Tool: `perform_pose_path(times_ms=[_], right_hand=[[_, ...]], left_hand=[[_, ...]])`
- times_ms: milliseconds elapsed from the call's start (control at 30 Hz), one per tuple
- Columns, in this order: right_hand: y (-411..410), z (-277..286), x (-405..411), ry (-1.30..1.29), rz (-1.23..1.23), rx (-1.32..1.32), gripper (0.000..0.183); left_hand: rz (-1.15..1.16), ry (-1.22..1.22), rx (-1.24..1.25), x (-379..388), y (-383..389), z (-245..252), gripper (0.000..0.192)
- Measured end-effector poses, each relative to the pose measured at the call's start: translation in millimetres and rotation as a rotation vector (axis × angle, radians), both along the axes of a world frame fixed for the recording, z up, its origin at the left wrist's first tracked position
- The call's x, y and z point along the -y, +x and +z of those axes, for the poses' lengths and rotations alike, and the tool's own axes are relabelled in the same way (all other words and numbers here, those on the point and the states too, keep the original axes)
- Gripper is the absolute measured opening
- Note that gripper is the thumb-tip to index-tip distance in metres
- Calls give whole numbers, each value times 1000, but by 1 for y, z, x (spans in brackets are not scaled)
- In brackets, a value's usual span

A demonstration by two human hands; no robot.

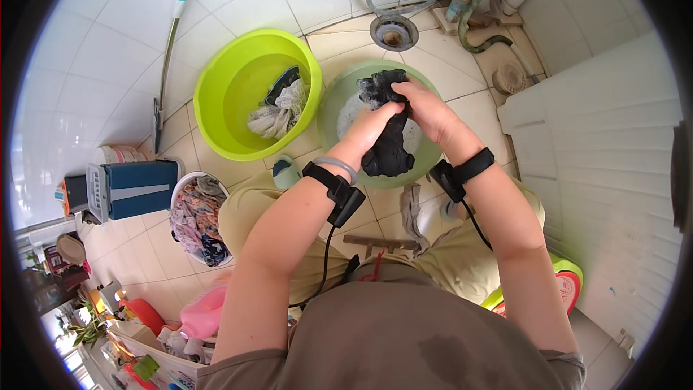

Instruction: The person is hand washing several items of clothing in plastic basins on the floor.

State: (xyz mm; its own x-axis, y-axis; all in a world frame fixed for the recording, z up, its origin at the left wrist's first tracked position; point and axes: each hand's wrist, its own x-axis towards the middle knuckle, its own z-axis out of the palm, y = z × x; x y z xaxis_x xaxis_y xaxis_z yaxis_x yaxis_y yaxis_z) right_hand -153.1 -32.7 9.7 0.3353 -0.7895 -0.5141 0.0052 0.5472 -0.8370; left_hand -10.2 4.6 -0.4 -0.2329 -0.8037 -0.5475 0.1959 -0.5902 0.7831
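Note:
Both hands grip a wet black cloth garment point(391, 146) over a pale green basin point(331, 143). My left hand point(373, 124) holds its middle from the left side. On the right, my right hand point(425, 105) pinches its upper part, where white suds cling. The lower end of the garment hangs bunched near the basin's front rim. Soapy water point(349, 114) with foam shows around the cloth. What type of garment it is, I cannot tell.
A lime-green tub point(216, 114) at the left holds water, a pale patterned cloth point(281, 111) and a dark brush-like object point(282, 85). Behind the basin is a floor drain point(394, 33). A white bucket of clothes point(200, 216) stands by my left knee. A white ribbed panel point(595, 130) borders the right.

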Motion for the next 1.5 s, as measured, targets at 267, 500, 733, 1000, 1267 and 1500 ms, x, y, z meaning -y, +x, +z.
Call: perform_pose_path(times_ms=[267,500,733,1000,1267,1500], right_hand=[[-4,-37,-4,12,-329,77,49],[-15,-45,4,488,371,1550,78],[-7,18,8,-135,-101,460,62],[-4,8,13,-214,91,-17,42],[6,-28,8,-347,-37,-524,49],[12,-20,-1,-146,-285,-493,45]], left_hand=[[167,167,-632,14,11,37,34],[77,164,-883,4,4,40,42],[30,317,-734,-3,6,37,37],[-115,229,-209,-4,5,16,35],[-245,-415,621,-12,-11,-17,43],[-336,-473,863,-18,-14,1,57]])
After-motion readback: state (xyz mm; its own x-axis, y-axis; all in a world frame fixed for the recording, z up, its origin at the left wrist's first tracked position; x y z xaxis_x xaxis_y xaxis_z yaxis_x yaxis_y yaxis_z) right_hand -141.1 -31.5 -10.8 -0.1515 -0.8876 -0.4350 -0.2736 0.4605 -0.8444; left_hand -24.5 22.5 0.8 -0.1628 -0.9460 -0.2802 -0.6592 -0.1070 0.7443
